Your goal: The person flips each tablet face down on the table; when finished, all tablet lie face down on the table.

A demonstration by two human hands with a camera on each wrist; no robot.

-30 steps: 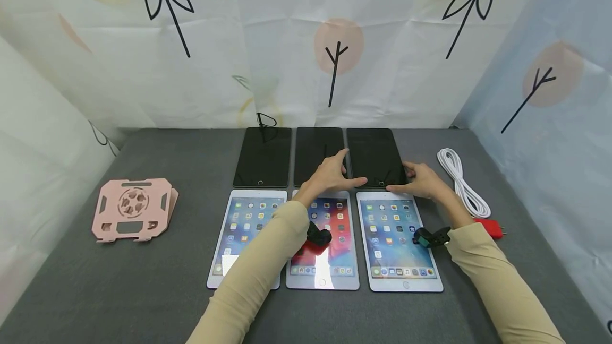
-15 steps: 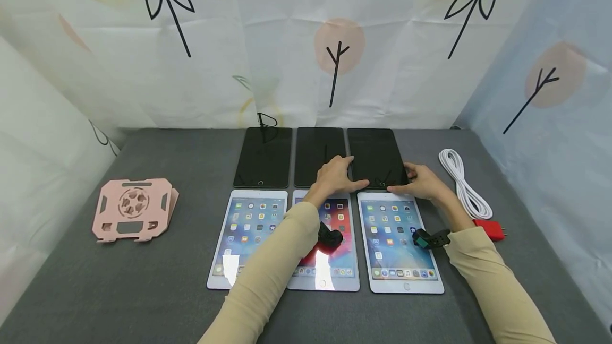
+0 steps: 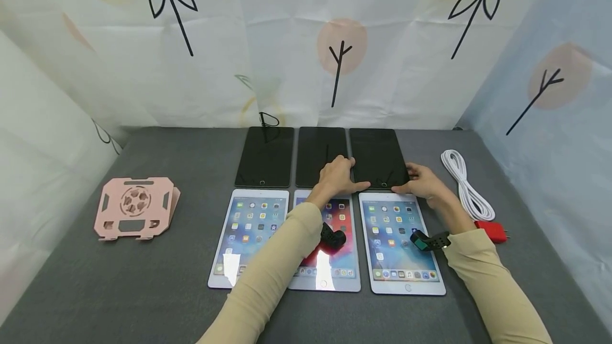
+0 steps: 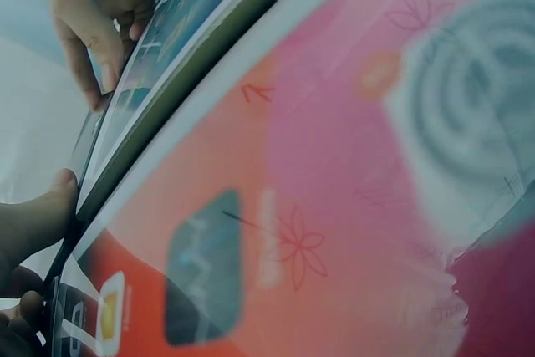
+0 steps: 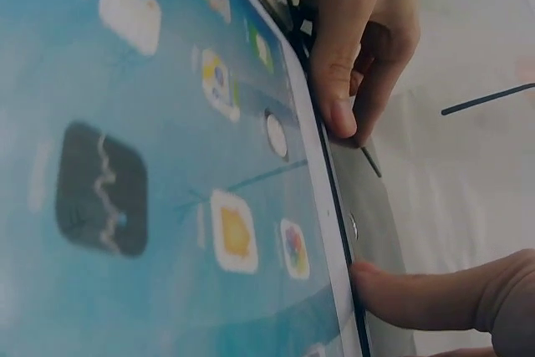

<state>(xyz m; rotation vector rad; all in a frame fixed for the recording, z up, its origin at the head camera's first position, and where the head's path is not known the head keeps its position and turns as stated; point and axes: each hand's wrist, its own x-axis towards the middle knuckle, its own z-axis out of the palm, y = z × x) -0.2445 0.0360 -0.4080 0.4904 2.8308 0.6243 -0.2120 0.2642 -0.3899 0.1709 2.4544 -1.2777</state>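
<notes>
Three black-screened tablets lie side by side in the back row. My left hand (image 3: 336, 178) holds the lower left corner of the right-hand black tablet (image 3: 377, 155), thumb along its near edge. At the opposite near corner my right hand (image 3: 423, 182) grips it, thumb in front and fingers at the side. In the left wrist view, the right hand (image 4: 104, 27) shows beyond the left hand (image 4: 33, 236). The right wrist view has the left hand (image 5: 359, 48) at the top and my right thumb (image 5: 418, 294) below, against the tablet's edge.
Three white tablets with lit screens form the front row: left (image 3: 251, 238), middle (image 3: 346, 264) and right (image 3: 399, 243). A pink folding stand (image 3: 136, 208) lies to the left. White coiled cable (image 3: 468, 185) and a red charger (image 3: 492, 231) are at the right, near my right forearm.
My left hand has shifted slightly right and its index finger has drawn in from its outstretched pose. The right hand stays at its corner. The tablets keep their places.
</notes>
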